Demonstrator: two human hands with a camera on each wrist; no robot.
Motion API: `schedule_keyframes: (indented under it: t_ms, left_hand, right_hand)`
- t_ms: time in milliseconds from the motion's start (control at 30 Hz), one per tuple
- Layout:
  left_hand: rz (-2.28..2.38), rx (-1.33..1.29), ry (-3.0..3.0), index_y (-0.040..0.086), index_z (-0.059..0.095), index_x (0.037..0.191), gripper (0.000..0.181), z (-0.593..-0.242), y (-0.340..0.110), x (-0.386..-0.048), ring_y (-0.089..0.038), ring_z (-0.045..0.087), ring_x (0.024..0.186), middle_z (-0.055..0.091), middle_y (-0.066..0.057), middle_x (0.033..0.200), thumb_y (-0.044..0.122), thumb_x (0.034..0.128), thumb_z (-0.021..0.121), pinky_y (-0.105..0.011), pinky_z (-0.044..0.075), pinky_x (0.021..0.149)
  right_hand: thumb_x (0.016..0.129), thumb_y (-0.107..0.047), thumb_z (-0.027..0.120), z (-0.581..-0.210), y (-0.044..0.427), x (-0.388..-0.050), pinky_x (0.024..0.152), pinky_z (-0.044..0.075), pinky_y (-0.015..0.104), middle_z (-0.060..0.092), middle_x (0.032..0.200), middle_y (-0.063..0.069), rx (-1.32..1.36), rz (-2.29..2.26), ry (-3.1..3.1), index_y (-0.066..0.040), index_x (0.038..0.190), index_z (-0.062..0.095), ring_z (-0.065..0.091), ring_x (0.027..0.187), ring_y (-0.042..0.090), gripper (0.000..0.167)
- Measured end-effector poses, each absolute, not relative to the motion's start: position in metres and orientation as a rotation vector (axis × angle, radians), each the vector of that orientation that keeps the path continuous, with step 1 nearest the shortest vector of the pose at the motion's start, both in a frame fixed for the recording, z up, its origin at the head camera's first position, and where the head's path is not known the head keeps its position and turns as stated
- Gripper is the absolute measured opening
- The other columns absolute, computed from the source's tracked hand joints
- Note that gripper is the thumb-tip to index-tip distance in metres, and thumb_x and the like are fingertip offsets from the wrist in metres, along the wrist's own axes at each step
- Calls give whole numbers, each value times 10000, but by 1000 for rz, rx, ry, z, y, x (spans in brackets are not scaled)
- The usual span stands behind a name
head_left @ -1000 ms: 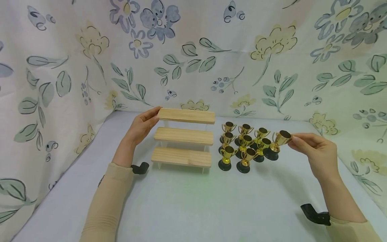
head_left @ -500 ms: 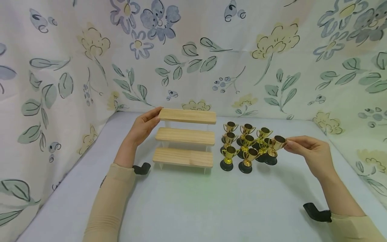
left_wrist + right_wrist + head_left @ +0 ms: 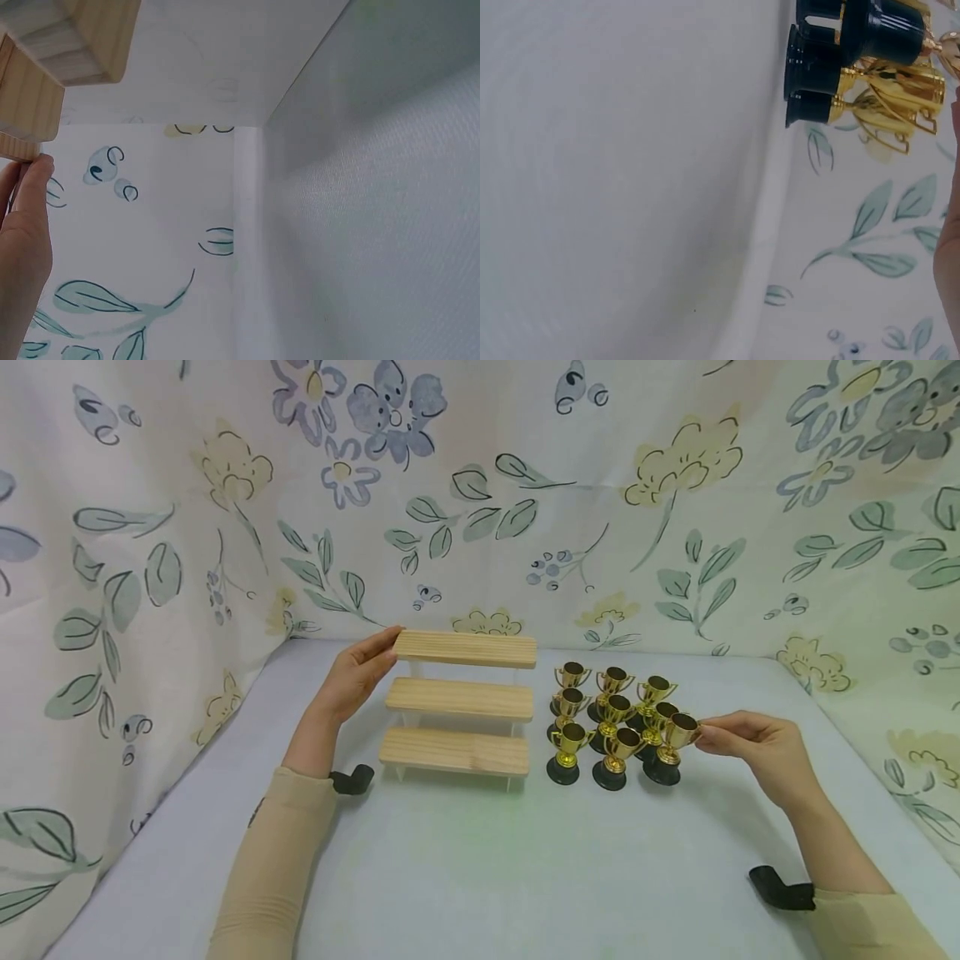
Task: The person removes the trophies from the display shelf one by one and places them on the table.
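At the right end of the cluster, my right hand (image 3: 765,760) pinches one handle of a small gold trophy cup (image 3: 680,732). That cup leans slightly, its black base (image 3: 885,30) closer to the camera than the others in the right wrist view. Several similar trophy cups (image 3: 617,714) stand close together beside it, partly hiding each other. My left hand (image 3: 358,672) holds the left end of the top board (image 3: 465,647) of a three-tier wooden display stand. In the left wrist view, the fingers (image 3: 34,184) touch that board's end.
The stand's middle board (image 3: 459,697) and bottom board (image 3: 453,752) step down toward me on white supports. Floral cloth (image 3: 480,527) hangs behind and at both sides of the white table (image 3: 480,868). Black curved pieces (image 3: 782,889) sit at both wrists.
My right hand has brought the pinched trophy left and down, toward the front right of the cluster. The left hand keeps its place on the stand.
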State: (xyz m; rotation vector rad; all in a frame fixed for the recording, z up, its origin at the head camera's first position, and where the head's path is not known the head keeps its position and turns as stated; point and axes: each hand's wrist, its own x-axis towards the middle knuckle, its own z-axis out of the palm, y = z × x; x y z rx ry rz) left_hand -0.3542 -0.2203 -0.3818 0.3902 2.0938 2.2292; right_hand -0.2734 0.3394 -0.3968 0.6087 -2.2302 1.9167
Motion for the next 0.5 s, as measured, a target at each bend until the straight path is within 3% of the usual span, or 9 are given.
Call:
schedule_keyframes:
  t_ms: [500]
  left_hand:
    - [2213,412,2106,65,309,1551,555,-382,-221,-354,-87,402,1428,309,-115,1625,125,1035,503,-283,273,1275]
  right_hand:
    - [924,42,631,-404,344,-274,735,630,192,779,878,-125,581,1708,-2496,29,1014,739,749,788,49,141]
